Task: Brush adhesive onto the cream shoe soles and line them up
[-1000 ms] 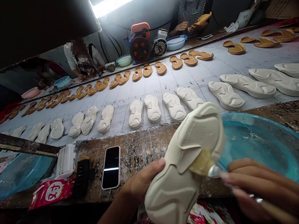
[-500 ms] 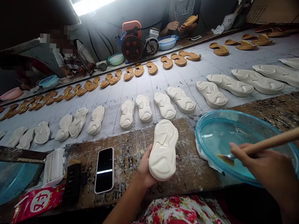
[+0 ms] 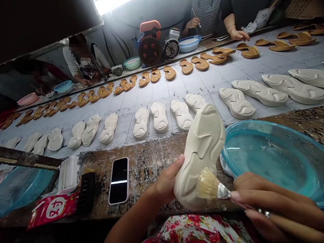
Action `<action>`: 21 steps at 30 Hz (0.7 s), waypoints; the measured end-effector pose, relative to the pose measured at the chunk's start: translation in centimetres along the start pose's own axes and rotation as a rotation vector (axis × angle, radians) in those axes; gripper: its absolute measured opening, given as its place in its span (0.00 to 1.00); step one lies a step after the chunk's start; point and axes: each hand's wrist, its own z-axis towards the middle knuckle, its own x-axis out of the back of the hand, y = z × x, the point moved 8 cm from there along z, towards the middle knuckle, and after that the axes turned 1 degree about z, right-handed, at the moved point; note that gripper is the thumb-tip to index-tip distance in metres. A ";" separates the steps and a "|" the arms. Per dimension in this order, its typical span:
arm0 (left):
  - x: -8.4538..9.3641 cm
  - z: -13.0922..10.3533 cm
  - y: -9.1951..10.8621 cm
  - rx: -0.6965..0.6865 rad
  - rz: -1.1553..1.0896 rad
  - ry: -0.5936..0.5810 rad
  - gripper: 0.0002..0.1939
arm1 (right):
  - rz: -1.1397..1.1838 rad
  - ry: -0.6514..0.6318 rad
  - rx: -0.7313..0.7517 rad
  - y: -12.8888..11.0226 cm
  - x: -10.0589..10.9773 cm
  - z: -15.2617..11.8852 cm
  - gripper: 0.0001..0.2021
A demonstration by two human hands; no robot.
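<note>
My left hand (image 3: 168,180) grips a white shoe sole (image 3: 201,149) by its side, tilted up above the table edge with its moulded face toward me. In my right hand (image 3: 271,203) is a brush (image 3: 209,185) with pale bristles, a metal ferrule and a wooden handle. Its bristles lie against the lower part of the sole. Just behind my right hand stands a blue basin (image 3: 246,169) of liquid. Several more white soles (image 3: 160,117) lie in a row on the paper-covered conveyor belt (image 3: 119,104) beyond.
Brown sandal pieces (image 3: 170,73) line the far side of the belt. A phone (image 3: 119,181), a red packet (image 3: 54,208) and a white box (image 3: 68,176) lie at the left. Co-workers sit opposite, one reaching a hand (image 3: 239,35) over the belt, near a motor (image 3: 171,47).
The brush has moved left from the basin onto the sole. My left hand has raised and tilted the sole. A co-worker's hand has put down a brown piece on the belt.
</note>
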 end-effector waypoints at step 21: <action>-2.3 -2.8 4.0 -0.258 0.575 0.081 0.23 | 0.096 -0.121 0.318 -3.2 -0.6 1.0 0.08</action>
